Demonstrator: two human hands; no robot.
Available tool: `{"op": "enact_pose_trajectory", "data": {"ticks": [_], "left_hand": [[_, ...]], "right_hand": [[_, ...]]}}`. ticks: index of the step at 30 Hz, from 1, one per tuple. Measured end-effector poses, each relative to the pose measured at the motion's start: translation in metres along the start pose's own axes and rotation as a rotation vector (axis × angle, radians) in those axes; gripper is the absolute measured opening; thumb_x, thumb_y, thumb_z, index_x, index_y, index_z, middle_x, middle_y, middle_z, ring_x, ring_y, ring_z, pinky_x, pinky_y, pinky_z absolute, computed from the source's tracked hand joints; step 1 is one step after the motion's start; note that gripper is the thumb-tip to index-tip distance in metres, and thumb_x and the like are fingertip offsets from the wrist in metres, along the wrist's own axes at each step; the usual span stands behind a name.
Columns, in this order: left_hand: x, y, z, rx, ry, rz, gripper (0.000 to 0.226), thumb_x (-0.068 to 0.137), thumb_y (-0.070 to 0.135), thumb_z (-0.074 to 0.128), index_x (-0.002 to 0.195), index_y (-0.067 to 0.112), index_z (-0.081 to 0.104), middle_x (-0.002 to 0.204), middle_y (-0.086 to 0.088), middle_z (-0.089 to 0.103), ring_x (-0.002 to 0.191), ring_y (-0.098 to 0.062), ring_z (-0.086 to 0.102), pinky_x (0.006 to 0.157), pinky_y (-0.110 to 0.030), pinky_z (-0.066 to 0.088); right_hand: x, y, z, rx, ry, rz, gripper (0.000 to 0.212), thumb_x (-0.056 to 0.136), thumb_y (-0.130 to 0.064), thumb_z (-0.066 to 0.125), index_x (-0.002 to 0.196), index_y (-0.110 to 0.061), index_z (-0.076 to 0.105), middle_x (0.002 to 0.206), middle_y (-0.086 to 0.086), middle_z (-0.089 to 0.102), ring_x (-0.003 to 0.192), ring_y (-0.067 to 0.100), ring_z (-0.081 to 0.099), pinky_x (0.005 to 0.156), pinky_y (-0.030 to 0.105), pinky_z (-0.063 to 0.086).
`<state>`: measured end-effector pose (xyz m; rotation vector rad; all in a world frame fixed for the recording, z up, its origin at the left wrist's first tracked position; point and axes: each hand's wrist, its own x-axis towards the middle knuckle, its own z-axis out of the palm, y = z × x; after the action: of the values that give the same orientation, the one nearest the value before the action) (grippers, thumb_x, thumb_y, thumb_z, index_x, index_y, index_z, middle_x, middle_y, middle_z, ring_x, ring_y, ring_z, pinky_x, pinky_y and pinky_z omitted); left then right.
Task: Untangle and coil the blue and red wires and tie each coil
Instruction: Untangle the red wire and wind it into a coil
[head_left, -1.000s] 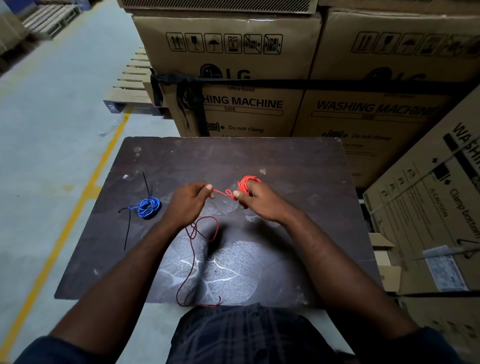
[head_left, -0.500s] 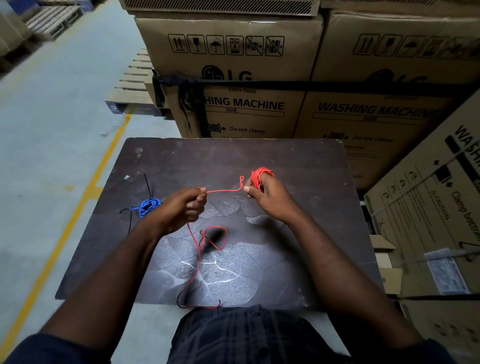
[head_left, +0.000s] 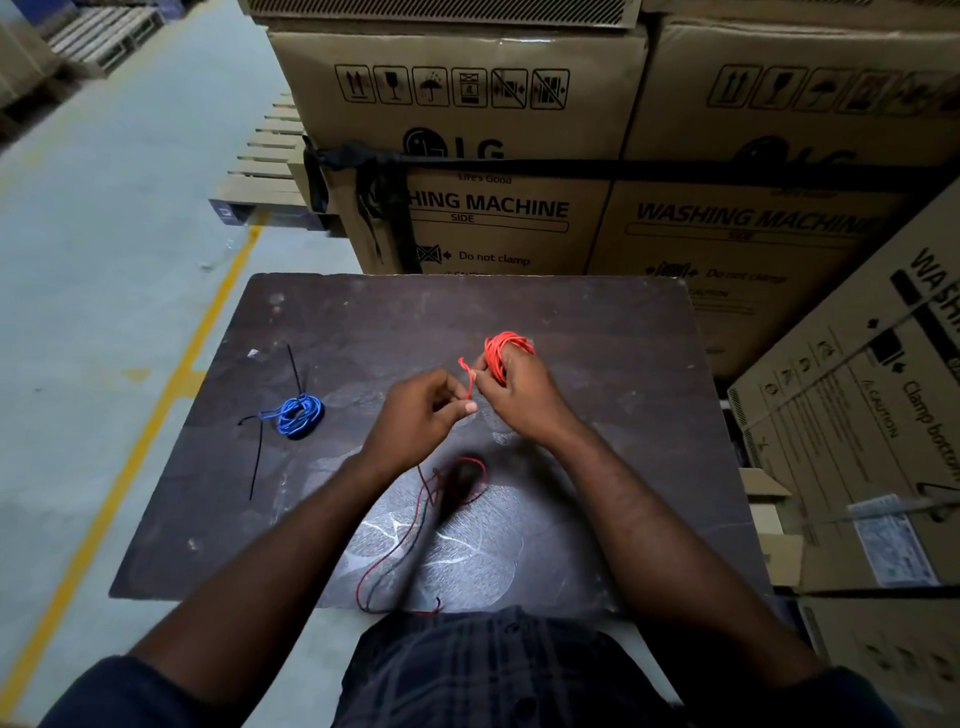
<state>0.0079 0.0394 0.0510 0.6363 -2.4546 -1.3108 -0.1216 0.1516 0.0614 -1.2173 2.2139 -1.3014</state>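
Observation:
A red wire coil (head_left: 503, 352) is wound round the fingers of my right hand (head_left: 519, 397), which grips it above the dark table (head_left: 597, 332). My left hand (head_left: 422, 415) pinches the red wire's loose strand (head_left: 469, 375) just left of the coil. The rest of the red wire (head_left: 400, 540) trails down from my left hand, loops on the table and runs to the near edge. The blue wire coil (head_left: 297, 415) lies on the table's left side, with black ties (head_left: 258, 457) across it.
Large cardboard washing-machine boxes (head_left: 467, 156) stand right behind the table and along its right side (head_left: 857, 415). A grey floor with a yellow line (head_left: 171, 374) lies to the left, with a wooden pallet (head_left: 265, 171) beyond.
My left hand moved right, back next to my right hand, so the stretched strand between them shortened into a small bend. The loose loop on the table shifted slightly.

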Motion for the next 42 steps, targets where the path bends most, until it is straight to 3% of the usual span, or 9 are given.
{"op": "enact_pose_trajectory", "data": {"ticks": [5,12,15,19,24,29,31,34,42], "left_hand": [[-0.001,0.004,-0.002,-0.045,0.194,-0.065,0.013,0.084,0.011,0.069,0.076,0.018,0.063,0.066,0.003,0.065,0.060,-0.005,0.056,0.062,-0.022,0.045],[0.017,-0.002,-0.032,-0.108,0.229,-0.152,0.030,0.097,0.005,0.049,0.075,0.023,0.058,0.065,0.001,0.060,0.058,-0.010,0.054,0.065,-0.029,0.048],[0.020,0.002,-0.040,0.015,0.206,-0.139,0.036,0.099,0.004,0.045,0.071,0.025,0.053,0.061,0.005,0.055,0.051,-0.002,0.050,0.054,-0.018,0.046],[0.021,0.002,-0.045,0.151,0.179,-0.165,0.028,0.096,0.000,0.044,0.076,0.015,0.057,0.062,0.003,0.053,0.055,-0.013,0.049,0.054,-0.025,0.051],[0.019,0.003,-0.049,0.327,0.172,-0.085,0.023,0.086,-0.009,0.046,0.081,0.008,0.062,0.070,0.001,0.059,0.066,-0.016,0.051,0.058,-0.006,0.034],[0.016,-0.007,-0.041,0.195,-0.039,-0.145,0.022,0.101,0.013,0.046,0.085,0.018,0.060,0.066,0.007,0.060,0.053,-0.001,0.055,0.066,-0.026,0.045],[0.013,-0.006,-0.036,0.248,-0.092,-0.088,0.015,0.098,0.014,0.053,0.091,0.013,0.066,0.073,0.005,0.065,0.065,-0.005,0.063,0.071,-0.028,0.047],[0.009,-0.003,-0.025,0.386,0.016,0.076,0.013,0.090,0.016,0.064,0.101,0.013,0.070,0.091,-0.004,0.069,0.085,-0.022,0.064,0.074,-0.028,0.046],[0.002,0.008,-0.018,0.396,0.293,0.225,0.005,0.088,0.024,0.067,0.086,0.020,0.065,0.078,0.003,0.064,0.069,-0.017,0.058,0.060,-0.035,0.047]], "right_hand": [[0.001,0.008,-0.005,0.035,0.018,0.049,0.012,0.086,-0.020,0.060,0.074,-0.020,0.057,0.066,0.001,0.058,0.060,0.013,0.052,0.061,0.034,0.044],[-0.003,0.009,-0.017,0.036,-0.061,0.007,0.012,0.087,-0.011,0.061,0.077,-0.014,0.056,0.074,0.007,0.060,0.070,0.020,0.055,0.069,0.037,0.044],[0.000,0.009,-0.024,0.013,-0.057,-0.043,0.015,0.085,-0.008,0.061,0.074,-0.014,0.054,0.074,0.006,0.058,0.071,0.020,0.052,0.073,0.042,0.046],[0.002,0.007,-0.025,-0.007,-0.062,-0.067,0.015,0.086,-0.007,0.060,0.074,-0.012,0.054,0.072,0.006,0.058,0.071,0.020,0.052,0.076,0.042,0.046],[0.000,0.005,-0.021,0.100,-0.088,-0.033,0.021,0.087,-0.006,0.059,0.070,-0.014,0.051,0.072,0.003,0.058,0.066,0.012,0.051,0.070,0.034,0.043],[0.000,0.004,-0.014,0.070,-0.050,-0.018,0.016,0.087,-0.005,0.058,0.074,-0.013,0.054,0.069,-0.004,0.054,0.064,0.009,0.049,0.066,0.026,0.040],[-0.001,0.006,-0.011,0.042,-0.039,-0.026,0.015,0.085,-0.006,0.059,0.075,-0.015,0.054,0.069,-0.004,0.055,0.066,0.012,0.051,0.066,0.028,0.041],[-0.002,0.004,-0.005,0.001,-0.034,-0.048,0.027,0.084,-0.008,0.058,0.072,-0.028,0.047,0.070,-0.006,0.054,0.068,0.012,0.050,0.066,0.028,0.039],[-0.004,-0.001,0.001,-0.112,-0.019,-0.055,0.019,0.084,-0.012,0.061,0.077,-0.025,0.049,0.072,-0.005,0.054,0.070,0.013,0.049,0.067,0.030,0.039]]}}
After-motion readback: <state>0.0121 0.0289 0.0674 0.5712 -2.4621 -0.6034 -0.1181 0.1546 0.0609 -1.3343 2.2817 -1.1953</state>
